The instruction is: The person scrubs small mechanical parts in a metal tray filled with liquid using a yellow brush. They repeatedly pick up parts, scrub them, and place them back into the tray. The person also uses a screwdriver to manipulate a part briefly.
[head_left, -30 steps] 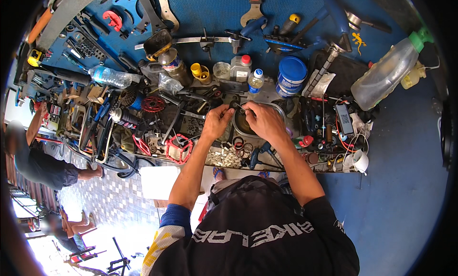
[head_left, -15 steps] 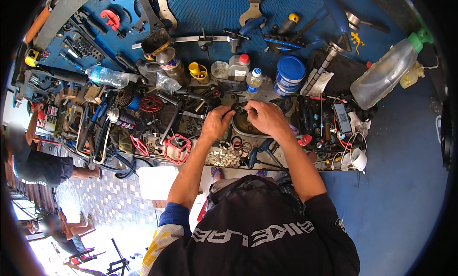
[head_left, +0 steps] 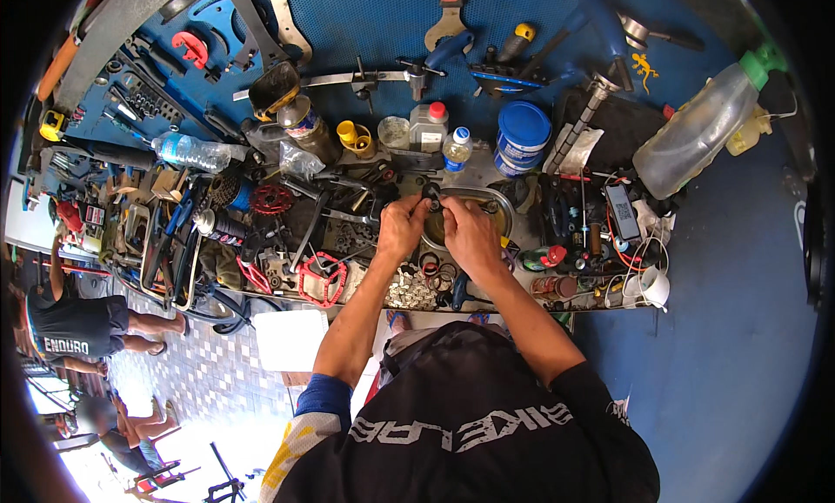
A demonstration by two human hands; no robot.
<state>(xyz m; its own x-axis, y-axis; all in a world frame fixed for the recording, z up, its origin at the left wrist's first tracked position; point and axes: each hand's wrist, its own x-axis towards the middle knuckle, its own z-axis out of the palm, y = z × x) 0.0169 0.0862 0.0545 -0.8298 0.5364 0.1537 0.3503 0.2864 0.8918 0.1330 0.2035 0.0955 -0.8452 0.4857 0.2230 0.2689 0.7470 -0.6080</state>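
Over a rounded metal tray [head_left: 509,209] on the workbench, my hands are close together. My left hand [head_left: 403,228] is closed, thumb and fingertips pinching a small dark part [head_left: 431,192] with a rounded top. From the other side, my right hand [head_left: 472,236] is closed, its fingertips at the same part; my fingers hide most of it, so its exact kind is unclear. Below the left wrist lies a red bicycle pedal [head_left: 323,278]. Metal chain [head_left: 410,290] lies between the forearms, and several small rings [head_left: 432,264] rest near the right hand.
Bottles, including a small clear one [head_left: 457,149], and a blue tub [head_left: 524,136] line the bench's back. A phone [head_left: 622,211] lies right, near a white cup [head_left: 647,287]. Tools hang on the blue pegboard [head_left: 374,24]. Two people [head_left: 74,325] are at the far left.
My right hand has drawn back slightly toward me and turned more upright, uncovering more of the tray. The small dark part now stands up between my fingertips.
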